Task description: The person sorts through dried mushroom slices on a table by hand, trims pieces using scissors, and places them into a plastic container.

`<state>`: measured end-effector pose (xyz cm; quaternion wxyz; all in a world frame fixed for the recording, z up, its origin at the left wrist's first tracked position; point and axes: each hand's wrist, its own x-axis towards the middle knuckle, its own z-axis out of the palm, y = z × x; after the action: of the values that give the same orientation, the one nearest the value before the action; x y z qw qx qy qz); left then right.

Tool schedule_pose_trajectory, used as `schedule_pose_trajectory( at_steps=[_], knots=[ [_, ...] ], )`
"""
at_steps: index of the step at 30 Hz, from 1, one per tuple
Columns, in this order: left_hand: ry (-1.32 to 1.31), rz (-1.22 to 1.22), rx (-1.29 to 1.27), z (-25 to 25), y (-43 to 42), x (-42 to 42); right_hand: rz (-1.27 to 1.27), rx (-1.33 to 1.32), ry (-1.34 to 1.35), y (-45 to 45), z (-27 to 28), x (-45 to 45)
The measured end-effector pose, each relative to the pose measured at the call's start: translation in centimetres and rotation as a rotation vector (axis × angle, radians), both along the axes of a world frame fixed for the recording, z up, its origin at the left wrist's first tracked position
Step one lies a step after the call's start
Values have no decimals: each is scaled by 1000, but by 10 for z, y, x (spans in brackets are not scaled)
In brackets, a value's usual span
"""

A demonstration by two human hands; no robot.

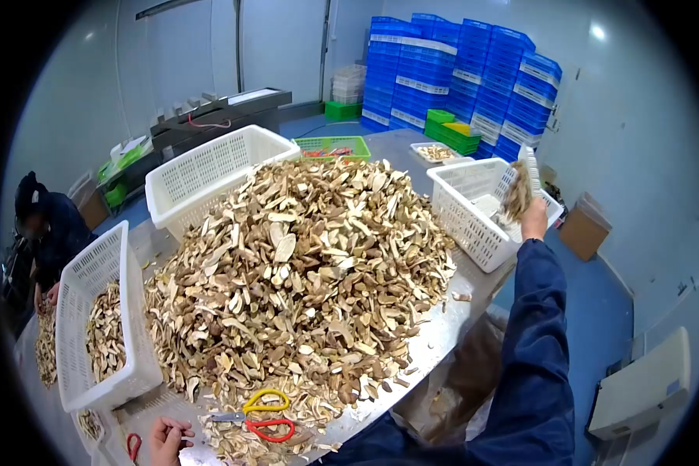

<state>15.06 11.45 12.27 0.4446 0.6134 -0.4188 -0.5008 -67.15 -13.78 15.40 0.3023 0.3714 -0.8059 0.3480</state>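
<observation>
My right hand (534, 220), far right: fingers gripping steeply tilted white tray (530, 167) of slices (516, 194) at white basket (471, 230) | my left hand (169, 441), near left: fingers loosely curled, nothing visible inside, near scissors (247, 419) | I see slice heap (303, 287) mid-desk (436, 334).

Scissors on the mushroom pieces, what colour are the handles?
One yellow loop, one red loop; head view.
</observation>
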Motion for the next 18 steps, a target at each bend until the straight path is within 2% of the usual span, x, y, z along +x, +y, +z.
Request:
schedule_pose_trajectory(
  at_steps=[1, 2, 3, 4, 5, 6, 7, 8, 9, 10, 12, 14, 15, 16, 17, 18],
  knots=[
    [-11, 4, 4, 2, 3, 1, -70, 78, 103, 0, -6, -17],
    [-48, -22, 16, -5, 6, 9, -65, 11, 174, -2, -10, -34],
    [-84, 18, 5, -9, 5, 10, -114, 33, 111, 10, 7, -14],
    [-126, 57, 1, -14, 2, 11, -97, -114, 272, 5, -2, -46],
    [-169, 99, 8, -17, 3, 12, -73, -257, 247, 8, 5, -60],
    [-142, 72, 22, -12, 4, 11, -105, -153, 270, 15, 22, -69],
    [-188, 11, -20, -18, 2, 17, -45, -246, 232, 17, 37, -74],
    [-176, 26, -22, -21, 2, 18, -16, -242, -22, 21, 56, -55],
    [-113, 34, -29, -17, -2, 10, 203, -381, -287, 25, 79, -20],
    [-35, 42, -85, -21, -5, 5, 709, -608, -404, 11, 84, -44],
    [84, -48, -126, -14, -15, -8, 1209, -641, -722, 28, 115, 82],
    [180, -116, -184, -15, -21, -20, 1463, -459, -1051, 34, 118, 162],
    [254, -171, -227, -14, -21, -25, 2031, -19, -1075, 30, 108, 191],
    [313, -145, -252, -12, -19, -33, 1949, 22, -1245, 42, 98, 258],
    [367, -116, -272, -9, -13, -37, 2047, 121, -1185, 50, 86, 320],
    [490, -130, -329, -9, -5, -34, 1977, 182, -1029, 57, 69, 377]
  ],
)
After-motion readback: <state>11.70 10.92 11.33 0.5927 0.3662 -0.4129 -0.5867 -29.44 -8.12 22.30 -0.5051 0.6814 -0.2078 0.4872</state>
